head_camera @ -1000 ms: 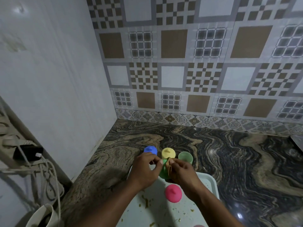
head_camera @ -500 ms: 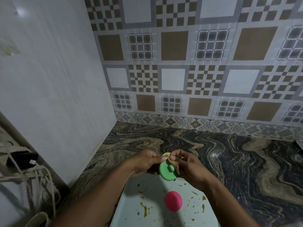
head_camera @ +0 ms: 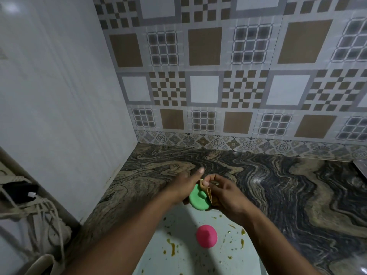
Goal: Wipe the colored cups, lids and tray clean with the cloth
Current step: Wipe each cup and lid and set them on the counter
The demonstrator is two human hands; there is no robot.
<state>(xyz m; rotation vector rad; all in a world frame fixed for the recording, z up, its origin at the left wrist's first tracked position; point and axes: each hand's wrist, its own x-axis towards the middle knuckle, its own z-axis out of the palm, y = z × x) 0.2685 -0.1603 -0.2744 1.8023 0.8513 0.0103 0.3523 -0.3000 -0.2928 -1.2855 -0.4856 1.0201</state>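
1. L hand (head_camera: 181,188) holds green lid (head_camera: 198,199) by its left edge, just above far end of tray (head_camera: 178,259). Index finger sticks out straight; other fingers are hidden behind the lid.
2. R hand (head_camera: 228,195) has fingers curled, pinching a folded tan cloth (head_camera: 209,193) against the lid's right rim.
3. Change vs 1 s ago: lid was low btwn the hands, edge-on. Now it's raised w/ its top face toward the camera. L index was curled on it 0.5 s ago and has since lifted off.
4. Cups seen behind the hands 1 s ago aren't visible now.
5. Pink lid (head_camera: 206,236) sits mid-tray, untouched.
6. Tray shows yellow-brown spatter around the pink lid. Desk (head_camera: 278,185) is dark marble.
7. Read: green lid is being wiped now. Pink lid and tray are prob. not done yet, so the task looks early to mid.
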